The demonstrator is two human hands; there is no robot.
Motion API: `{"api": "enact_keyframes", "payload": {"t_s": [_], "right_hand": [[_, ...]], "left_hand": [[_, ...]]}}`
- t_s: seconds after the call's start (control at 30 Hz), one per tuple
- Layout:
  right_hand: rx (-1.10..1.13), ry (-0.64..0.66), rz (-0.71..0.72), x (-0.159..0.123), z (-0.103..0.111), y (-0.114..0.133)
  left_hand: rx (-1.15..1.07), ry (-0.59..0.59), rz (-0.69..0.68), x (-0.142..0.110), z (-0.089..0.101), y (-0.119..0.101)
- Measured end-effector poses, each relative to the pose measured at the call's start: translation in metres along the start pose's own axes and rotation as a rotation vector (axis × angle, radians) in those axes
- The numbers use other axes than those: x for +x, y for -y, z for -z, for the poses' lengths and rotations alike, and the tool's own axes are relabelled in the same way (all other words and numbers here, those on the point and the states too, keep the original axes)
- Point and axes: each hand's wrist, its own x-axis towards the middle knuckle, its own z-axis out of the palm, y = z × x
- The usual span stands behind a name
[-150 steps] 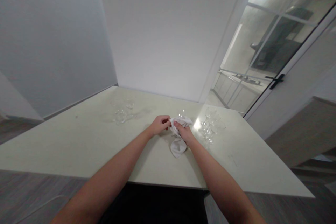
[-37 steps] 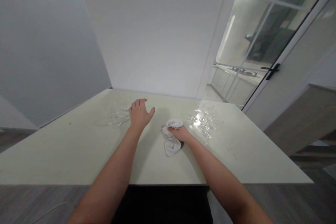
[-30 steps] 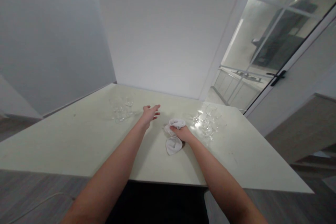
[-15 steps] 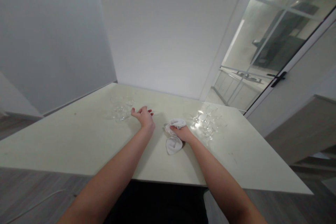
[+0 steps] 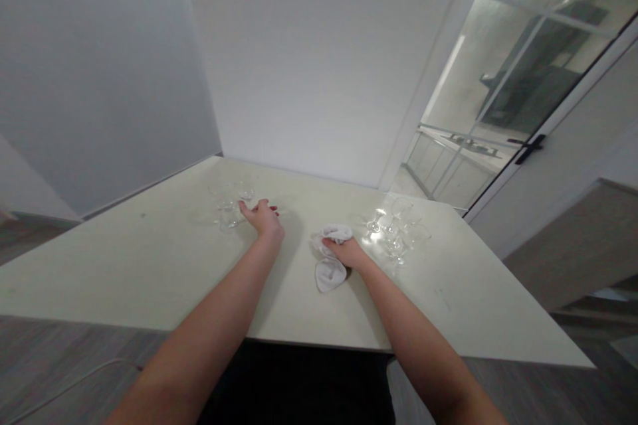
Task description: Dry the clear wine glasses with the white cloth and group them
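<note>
My left hand (image 5: 262, 217) reaches over the pale table (image 5: 149, 265) with fingers spread, its fingertips right beside a cluster of clear stemmed glasses (image 5: 230, 202) at the back left. It holds nothing that I can see. My right hand (image 5: 346, 252) rests on the table and grips a crumpled white cloth (image 5: 331, 259), part of which trails toward me. A second group of clear stemmed glasses (image 5: 396, 229) stands just right of that hand.
White walls meet in a corner behind the table. A glass door with a black handle (image 5: 527, 147) stands at the right, and a wooden unit (image 5: 578, 239) is beside it. A thin cable (image 5: 70, 385) lies on the grey floor at the lower left.
Five seconds ago both hands worked the cloth around a glass. Since then my left hand let go and has swung left to the back-left glasses. My right hand has stayed put with the cloth.
</note>
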Motion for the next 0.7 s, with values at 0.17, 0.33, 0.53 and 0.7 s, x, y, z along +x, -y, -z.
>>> {"api": "enact_keyframes", "payload": {"t_s": [0.17,0.33,0.53,0.7], "right_hand": [[0.026,-0.012,0.007,0.000,0.000,0.000],[0.025,-0.012,0.015,0.000,0.000,-0.001],[0.054,-0.028,0.006,-0.001,0.000,0.006],[0.191,-0.125,-0.097,-0.001,0.001,0.007]], "left_hand": [[0.031,-0.022,-0.032,0.008,0.000,0.001],[0.082,0.033,0.016,0.022,0.000,0.004],[0.147,0.052,-0.128,0.024,-0.001,0.008],[0.433,0.401,-0.425,0.001,-0.002,0.004]]}}
